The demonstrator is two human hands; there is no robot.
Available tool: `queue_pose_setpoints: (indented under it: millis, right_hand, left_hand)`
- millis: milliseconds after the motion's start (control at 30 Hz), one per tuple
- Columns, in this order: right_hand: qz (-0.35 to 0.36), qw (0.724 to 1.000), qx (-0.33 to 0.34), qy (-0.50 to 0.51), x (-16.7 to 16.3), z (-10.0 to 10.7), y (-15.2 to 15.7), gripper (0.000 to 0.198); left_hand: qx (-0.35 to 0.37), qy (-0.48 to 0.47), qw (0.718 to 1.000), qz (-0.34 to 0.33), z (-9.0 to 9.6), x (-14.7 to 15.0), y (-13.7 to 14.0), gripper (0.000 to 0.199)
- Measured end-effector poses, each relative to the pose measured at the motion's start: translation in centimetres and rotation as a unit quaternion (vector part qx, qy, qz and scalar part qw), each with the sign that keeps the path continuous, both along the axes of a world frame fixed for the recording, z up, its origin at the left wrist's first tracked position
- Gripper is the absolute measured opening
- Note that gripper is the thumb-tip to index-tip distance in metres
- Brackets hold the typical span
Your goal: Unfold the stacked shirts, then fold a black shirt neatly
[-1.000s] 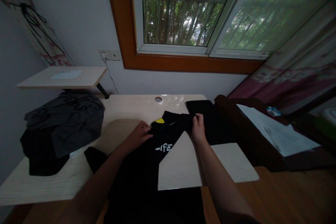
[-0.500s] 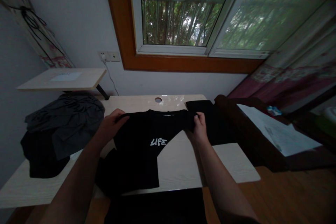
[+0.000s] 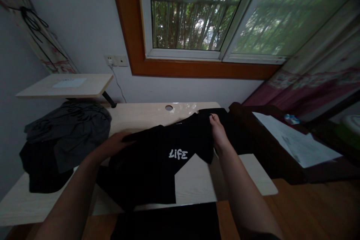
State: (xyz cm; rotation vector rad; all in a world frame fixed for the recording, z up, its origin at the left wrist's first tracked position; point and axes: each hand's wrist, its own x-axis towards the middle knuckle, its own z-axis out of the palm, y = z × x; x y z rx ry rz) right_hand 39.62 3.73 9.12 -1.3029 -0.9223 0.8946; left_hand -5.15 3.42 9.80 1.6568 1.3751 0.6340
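Observation:
A black T-shirt with white lettering on its chest lies partly over the desk, its right shoulder raised. My right hand pinches that shoulder, thumb and fingers closed on the cloth. At the other shoulder, lower down, my left hand has its fingers closed round the dark fabric; the fingertips are hard to make out. Behind my right hand, a folded black garment rests at the desk's right side.
A heap of grey and black clothes sits on the desk at the left, below a raised shelf. To the right stands dark brown furniture with paper sheets on it. A window is ahead.
My left hand has come down and slightly left with its side of the T-shirt. My right hand has lifted its shoulder a little, and the lettering has shifted right.

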Motion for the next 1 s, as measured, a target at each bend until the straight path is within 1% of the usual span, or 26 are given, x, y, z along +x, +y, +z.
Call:
queue_pose_setpoints:
  millis: [67, 100, 167, 200, 267, 333, 367, 400, 433, 500, 533, 567, 600, 633, 667, 733, 800, 833, 900, 967, 1000]
  right_hand:
    - [0.026, 0.999, -0.018, -0.026, 0.2, -0.2, -0.5, 0.043]
    - [0.035, 0.998, -0.021, -0.038, 0.2, -0.5, -0.8, 0.043]
    - [0.046, 0.997, -0.02, -0.059, 0.0, -1.3, -1.3, 0.042]
    - [0.049, 0.996, -0.018, -0.071, -0.1, -1.8, -1.6, 0.041]
    - [0.068, 0.993, -0.023, -0.098, -0.4, -3.0, -2.2, 0.041]
    - [0.121, 0.984, -0.028, -0.125, -0.7, -4.0, -2.9, 0.042]
    - [0.158, 0.977, -0.026, -0.138, -0.8, -4.4, -3.2, 0.044]
    - [0.199, 0.967, -0.022, -0.156, -1.0, -4.6, -3.6, 0.051]
    - [0.234, 0.955, -0.018, -0.179, -1.3, -4.8, -4.1, 0.061]
    - [0.277, 0.93, -0.006, -0.242, -1.8, -5.0, -4.9, 0.085]
    - [0.284, 0.919, 0.002, -0.274, -2.1, -5.0, -5.2, 0.091]
    - [0.284, 0.911, 0.012, -0.3, -2.4, -5.0, -5.5, 0.091]
    - [0.282, 0.905, 0.023, -0.317, -2.7, -4.9, -5.8, 0.087]
    - [0.282, 0.902, 0.032, -0.324, -2.9, -4.8, -6.0, 0.082]
    - [0.287, 0.902, 0.035, -0.32, -3.0, -4.7, -6.1, 0.077]
    - [0.298, 0.91, 0.024, -0.286, -3.0, -4.3, -6.3, 0.073]
    - [0.299, 0.926, -0.005, -0.23, -2.6, -3.6, -6.4, 0.069]
    - [0.289, 0.937, -0.024, -0.195, -2.3, -3.2, -6.4, 0.068]
    - [0.261, 0.955, -0.061, -0.127, -1.4, -1.9, -6.5, 0.067]
    - [0.231, 0.966, -0.072, -0.087, -0.5, -0.5, -6.2, 0.064]
    - [0.217, 0.97, -0.062, -0.084, 0.0, 0.2, -5.8, 0.063]
  left_hand:
    - [-0.021, -0.085, 0.993, 0.079, 0.0, -0.9, -0.3, 0.049]
    - [-0.035, -0.124, 0.985, 0.114, 0.0, -1.2, -0.5, 0.053]
    - [-0.064, -0.183, 0.965, 0.176, -0.3, -1.6, -1.0, 0.052]
    - [-0.084, -0.199, 0.955, 0.203, -0.5, -1.6, -1.2, 0.05]
    - [-0.136, -0.202, 0.937, 0.251, -1.1, -1.6, -1.5, 0.047]
    - [-0.189, -0.173, 0.929, 0.268, -1.7, -1.6, -1.8, 0.053]
    - [-0.204, -0.148, 0.933, 0.256, -1.9, -1.5, -2.0, 0.059]
    - [-0.206, -0.115, 0.944, 0.229, -2.0, -1.4, -2.2, 0.064]
    - [-0.195, -0.076, 0.96, 0.188, -2.1, -1.2, -2.5, 0.066]
    - [-0.132, 0.009, 0.988, 0.082, -2.0, -0.7, -3.1, 0.066]
    - [-0.093, 0.046, 0.994, 0.026, -1.9, -0.3, -3.4, 0.067]
    - [-0.056, 0.075, 0.995, -0.022, -1.8, 0.2, -3.7, 0.068]
    - [-0.027, 0.095, 0.993, -0.059, -1.8, 0.8, -4.0, 0.069]
    - [-0.007, 0.107, 0.991, -0.082, -1.7, 1.3, -4.3, 0.068]
    - [0.004, 0.112, 0.989, -0.092, -1.6, 1.7, -4.4, 0.066]
    - [0.003, 0.101, 0.991, -0.088, -1.3, 2.1, -4.6, 0.064]
    - [-0.025, 0.063, 0.994, -0.081, -0.8, 1.7, -4.8, 0.064]
    - [-0.053, 0.036, 0.995, -0.08, -0.4, 1.2, -4.9, 0.064]
    - [-0.141, -0.031, 0.988, -0.062, 0.5, 0.0, -5.2, 0.065]
    - [-0.231, -0.099, 0.968, 0.001, 1.5, -1.3, -5.5, 0.069]
    - [-0.258, -0.127, 0.957, 0.046, 2.0, -1.8, -5.5, 0.072]
